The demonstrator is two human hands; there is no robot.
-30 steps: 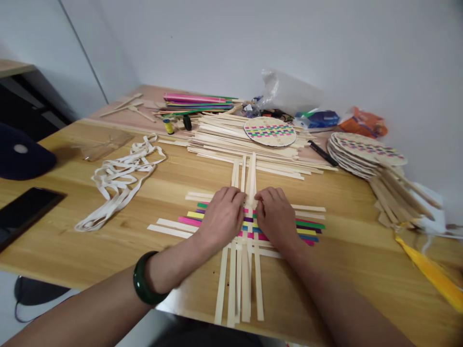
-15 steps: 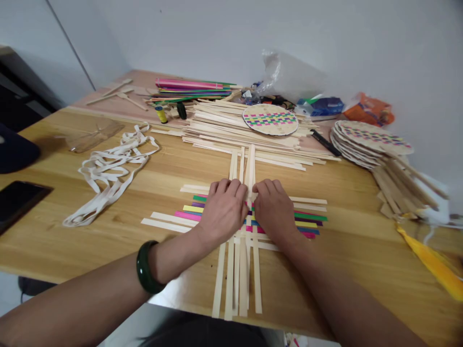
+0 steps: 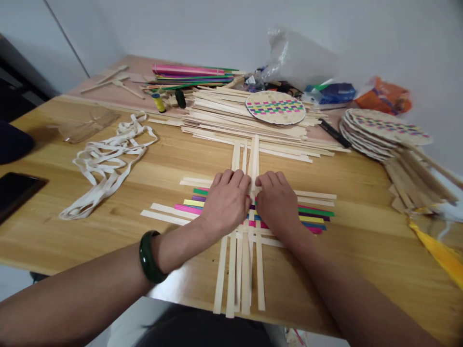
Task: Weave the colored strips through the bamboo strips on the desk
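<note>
Pale bamboo strips (image 3: 245, 274) run lengthwise on the table and cross a band of coloured strips (image 3: 191, 203) in pink, green, purple, yellow and blue. Over the left part of the crossing lies my left hand (image 3: 227, 200), its fingers curled down onto the weave. Close beside it, my right hand (image 3: 278, 202) is bent over the right part, fingers curled and pressed on the strips. A narrow gap with upright pale strips shows between the two hands. Both sets of fingertips are hidden, so exactly which strips they pinch cannot be made out.
Behind the weave lie a heap of pale strips (image 3: 217, 115) and a round woven fan (image 3: 275, 108). More fans (image 3: 383, 126) are stacked at right, near a yellow tassel (image 3: 436, 248). White cloth tape (image 3: 104, 164) and a phone (image 3: 18, 193) are at left.
The camera view has tilted and shifted slightly. Both hands stay curled over the crossing strips, with little visible change in the weave.
</note>
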